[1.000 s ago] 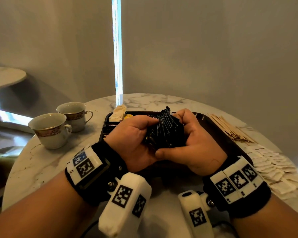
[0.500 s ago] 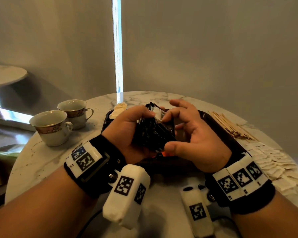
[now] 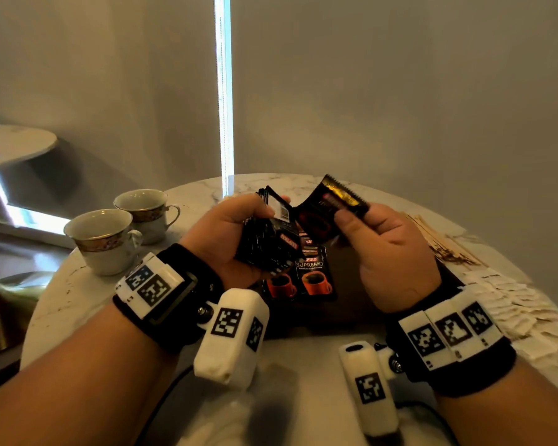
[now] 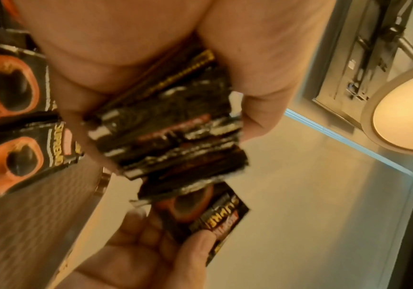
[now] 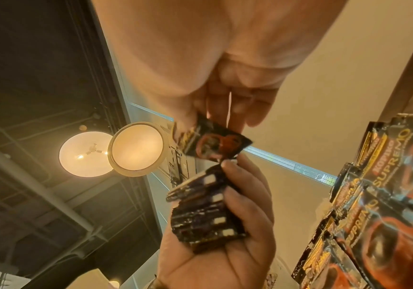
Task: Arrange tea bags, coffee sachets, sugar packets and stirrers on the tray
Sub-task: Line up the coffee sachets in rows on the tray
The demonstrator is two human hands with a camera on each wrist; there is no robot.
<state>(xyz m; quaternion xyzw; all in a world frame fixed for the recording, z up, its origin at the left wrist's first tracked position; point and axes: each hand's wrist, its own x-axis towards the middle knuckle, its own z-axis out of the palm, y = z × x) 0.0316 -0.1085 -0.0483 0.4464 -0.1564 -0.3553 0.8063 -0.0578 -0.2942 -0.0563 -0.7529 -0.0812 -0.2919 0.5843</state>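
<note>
Hands have parted: left hand (image 3: 229,233) grips sachet stack (image 3: 268,249), right hand (image 3: 390,249) now pinches one sachet (image 3: 329,210).

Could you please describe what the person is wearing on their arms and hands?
Both forearms are bare, without sleeves or gloves. The left hand and the right hand each follow a wide black wristband bearing white blocks printed with black square code markers. A white cylindrical camera pod, also marked, hangs under each wrist, trailing a thin dark cable.
</note>
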